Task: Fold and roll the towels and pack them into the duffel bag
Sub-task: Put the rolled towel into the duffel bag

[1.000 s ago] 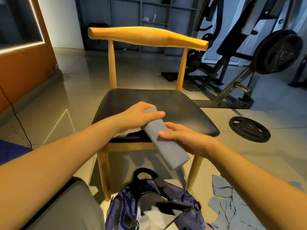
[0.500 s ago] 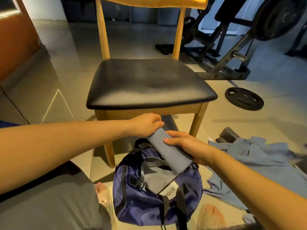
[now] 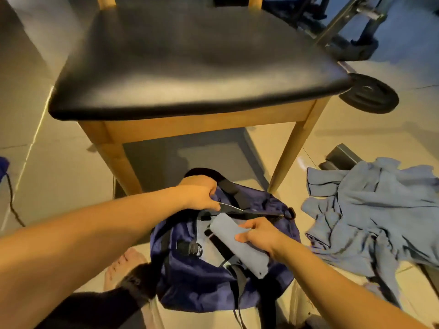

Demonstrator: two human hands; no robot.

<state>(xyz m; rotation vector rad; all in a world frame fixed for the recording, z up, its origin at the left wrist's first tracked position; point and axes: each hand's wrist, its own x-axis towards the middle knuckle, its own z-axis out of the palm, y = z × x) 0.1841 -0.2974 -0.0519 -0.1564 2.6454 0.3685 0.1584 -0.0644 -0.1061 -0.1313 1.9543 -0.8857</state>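
Tiled floor [image 3: 59,181]; rolled grey-blue towel [image 3: 240,245] over navy duffel bag [image 3: 202,281].

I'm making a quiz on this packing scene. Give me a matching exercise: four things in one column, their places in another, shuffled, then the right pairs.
Things:
1. rolled towel
2. duffel bag
3. loose towels
4. weight plate

Places:
A. heaped on the floor, right of the bag
B. in the right hand, over the bag's opening
C. on the floor beyond the chair's right front leg
D. on the floor before the chair

Pairs: 1-B, 2-D, 3-A, 4-C
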